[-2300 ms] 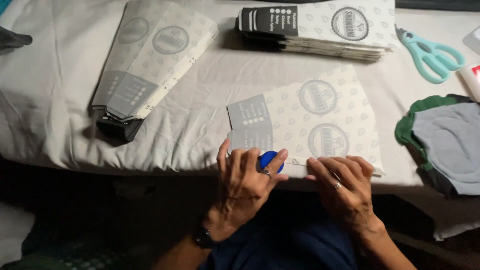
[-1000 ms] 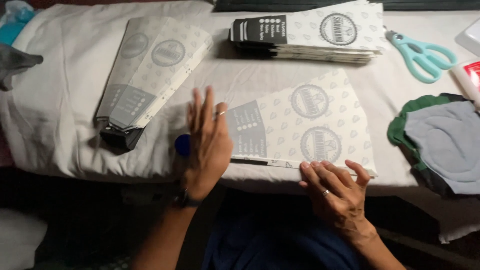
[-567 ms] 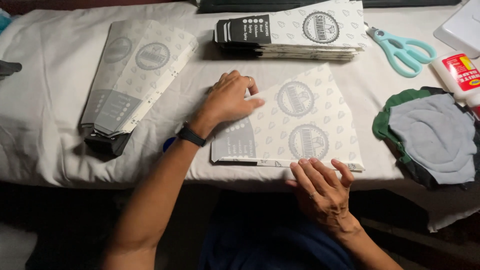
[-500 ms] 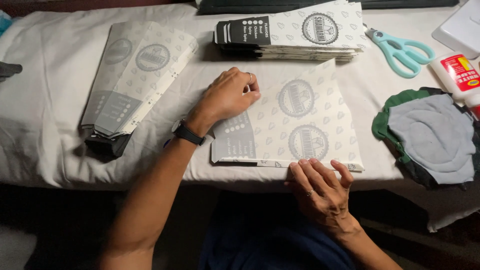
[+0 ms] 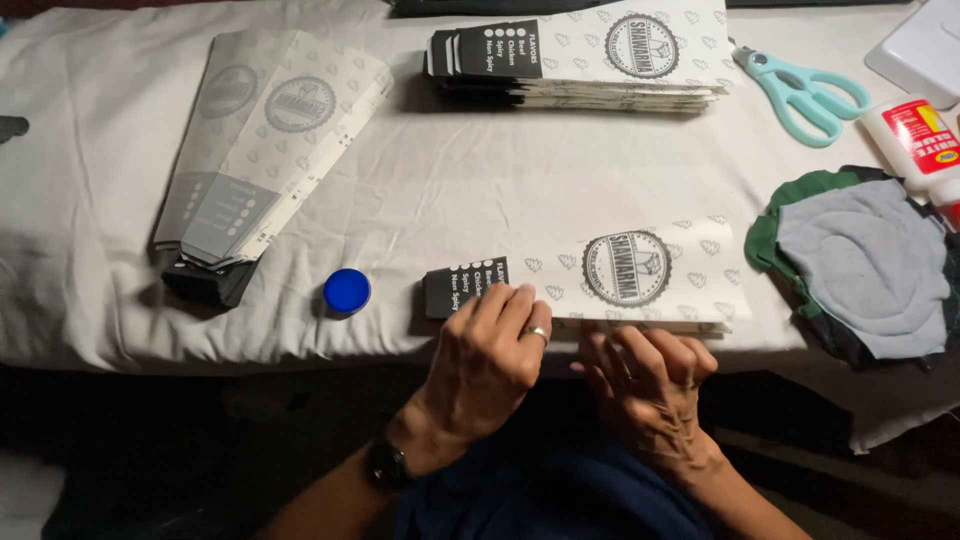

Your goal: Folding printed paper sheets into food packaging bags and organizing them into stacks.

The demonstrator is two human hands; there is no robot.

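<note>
From the head camera I see my left hand (image 5: 487,345) lying flat, fingers spread, on the near left part of a folded white paper sleeve with a round grey emblem and a black end panel (image 5: 600,278); it presses down and clasps nothing. My right hand (image 5: 648,378) sits at the sleeve's near edge, fingers curled against the fold, also grasping nothing I can make out. The sleeve lies at the front edge of the white cloth-covered worktop (image 5: 500,190).

I judge the step in hand to be pressing the fold flat. The next move would call for firm, even pressure run along that near edge without letting the paper skew.

A small round blue cap (image 5: 347,291) lies just left of the sleeve. A stack of folded sleeves (image 5: 590,60) sits further back, well apart.
</note>
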